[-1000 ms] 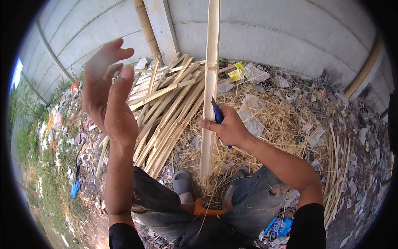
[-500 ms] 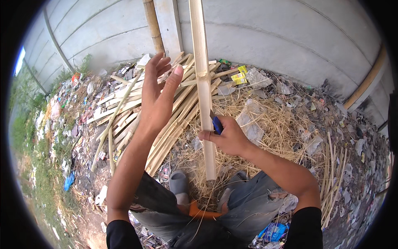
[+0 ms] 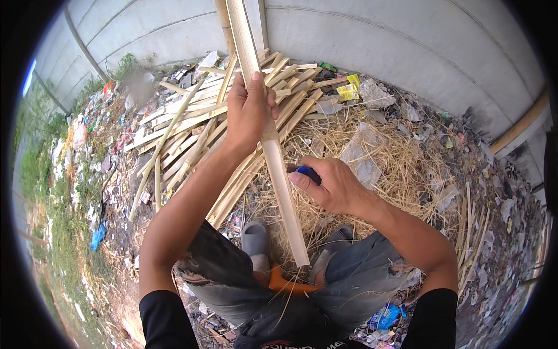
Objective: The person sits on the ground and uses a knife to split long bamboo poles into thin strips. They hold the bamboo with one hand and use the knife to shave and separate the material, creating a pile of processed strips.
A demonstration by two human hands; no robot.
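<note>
nearest, the person's torn, dark trousers (image 3: pixel 232 288) fill the lower middle, with an orange object (image 3: pixel 285 283) between the legs and a blue wrapper (image 3: pixel 383 318) lying beyond the right thigh's outer side. grey slippers (image 3: pixel 254 239) stand on the littered ground, and the lower end of a split bamboo strip (image 3: pixel 279 177) hangs between them. the right hand (image 3: pixel 330 185) is closed around a blue-handled knife (image 3: pixel 308 173), just beside the strip's right edge; whether the blade touches it cannot be told. higher up the strip, the left hand (image 3: pixel 250 110) grips it, thumb laid over its pale face, and the strip slants up and leftward past the top edge of the view. loose straw (image 3: pixel 401 177) spreads beyond the right hand, with thin slivers (image 3: pixel 469 241) farther right. behind the left hand lies a heap of pale strips (image 3: pixel 189 125). a yellow packet (image 3: pixel 349 89) rests near the foot of the grey panelled wall (image 3: pixel 378 46).
</note>
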